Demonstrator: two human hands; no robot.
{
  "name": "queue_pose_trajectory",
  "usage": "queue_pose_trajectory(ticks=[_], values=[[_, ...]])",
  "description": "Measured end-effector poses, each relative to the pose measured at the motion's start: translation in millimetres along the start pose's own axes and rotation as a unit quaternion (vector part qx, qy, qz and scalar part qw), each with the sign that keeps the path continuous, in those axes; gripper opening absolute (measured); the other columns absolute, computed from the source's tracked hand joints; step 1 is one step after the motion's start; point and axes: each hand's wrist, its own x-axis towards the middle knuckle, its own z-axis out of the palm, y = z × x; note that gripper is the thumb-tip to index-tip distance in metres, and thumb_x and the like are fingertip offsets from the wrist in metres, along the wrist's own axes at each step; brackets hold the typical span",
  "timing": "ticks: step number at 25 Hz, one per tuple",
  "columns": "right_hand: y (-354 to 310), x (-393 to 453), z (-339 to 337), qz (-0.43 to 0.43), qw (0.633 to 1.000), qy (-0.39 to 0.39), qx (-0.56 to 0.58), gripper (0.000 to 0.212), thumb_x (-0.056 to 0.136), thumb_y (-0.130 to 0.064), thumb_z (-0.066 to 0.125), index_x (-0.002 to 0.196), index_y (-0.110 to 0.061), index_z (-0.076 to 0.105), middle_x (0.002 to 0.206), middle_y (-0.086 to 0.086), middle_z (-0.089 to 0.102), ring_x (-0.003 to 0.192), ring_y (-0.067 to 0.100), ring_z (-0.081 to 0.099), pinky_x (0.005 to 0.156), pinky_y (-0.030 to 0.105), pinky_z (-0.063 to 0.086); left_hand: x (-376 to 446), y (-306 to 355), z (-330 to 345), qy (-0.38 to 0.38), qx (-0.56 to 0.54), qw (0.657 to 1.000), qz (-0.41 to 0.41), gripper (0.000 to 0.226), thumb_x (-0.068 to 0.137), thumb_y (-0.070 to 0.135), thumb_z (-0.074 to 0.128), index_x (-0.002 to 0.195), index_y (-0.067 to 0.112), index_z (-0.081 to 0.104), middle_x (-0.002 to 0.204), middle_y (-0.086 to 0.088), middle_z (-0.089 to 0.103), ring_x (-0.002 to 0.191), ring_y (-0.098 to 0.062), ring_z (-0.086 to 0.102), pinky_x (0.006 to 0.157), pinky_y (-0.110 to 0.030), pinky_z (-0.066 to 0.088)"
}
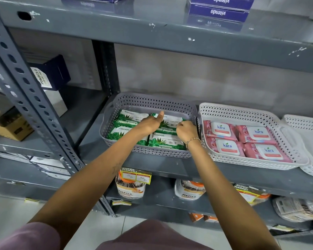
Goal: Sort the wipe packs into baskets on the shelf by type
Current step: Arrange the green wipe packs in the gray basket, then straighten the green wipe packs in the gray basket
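Observation:
A grey perforated basket (152, 101) on the middle shelf holds several green Origami wipe packs. Both my hands reach into it and meet on the back right green pack (172, 122). My left hand (150, 123) lies across that pack's left end with the thumb raised. Curled at the pack's right edge, my right hand (185, 131) pinches it. Another green pack (167, 141) lies in front, by my right wrist. To the right, a white basket (242, 110) holds several pink Kara packs (224, 146) laid flat.
A second white basket (312, 165) sits at the far right. Purple boxes (218, 11) rest on the shelf above. Jars (130, 186) with price tags stand on the shelf below. Cartons (9, 127) fill the left bay behind a slotted upright post (31, 98).

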Motion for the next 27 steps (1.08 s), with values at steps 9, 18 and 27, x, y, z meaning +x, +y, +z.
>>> queue_pose_trajectory(ticks=[9, 18, 27], values=[[-16, -4, 10, -0.092, 0.988, 0.046, -0.116, 0.022, 0.095, -0.015, 0.044, 0.095, 0.0, 0.06, 0.107, 0.018, 0.062, 0.091, 0.028, 0.066, 0.086, 0.035, 0.056, -4, -21, -16, 0.12, 0.011, 0.989, 0.085, 0.055, 0.1, 0.044, 0.026, 0.118, 0.002, 0.057, 0.103, -0.013, 0.064, 0.088, -0.02, 0.065, 0.082, -0.035, 0.055], [-11, 11, 38, -0.145, 0.929, -0.171, -0.295, 0.069, 0.095, -0.058, 0.014, 0.151, -0.026, -0.012, 0.158, -0.003, -0.027, 0.147, 0.022, -0.021, 0.119, 0.048, -0.012, 22, -75, -17, -0.008, 0.325, 0.943, 0.074, 0.069, 0.098, 0.05, 0.01, 0.147, 0.012, -0.019, 0.155, -0.007, -0.029, 0.142, -0.02, -0.026, 0.116, -0.04, -0.014], [-14, 0, -1, -0.196, 0.962, -0.12, -0.151, 0.051, 0.1, -0.045, 0.02, 0.134, -0.018, 0.047, 0.144, 0.008, 0.047, 0.135, 0.024, 0.042, 0.119, 0.053, 0.019, 10, -42, -35, 0.01, 0.114, 0.991, 0.066, 0.068, 0.102, 0.039, 0.021, 0.148, 0.005, -0.015, 0.154, -0.011, -0.027, 0.142, -0.026, -0.025, 0.115, -0.039, -0.011]])
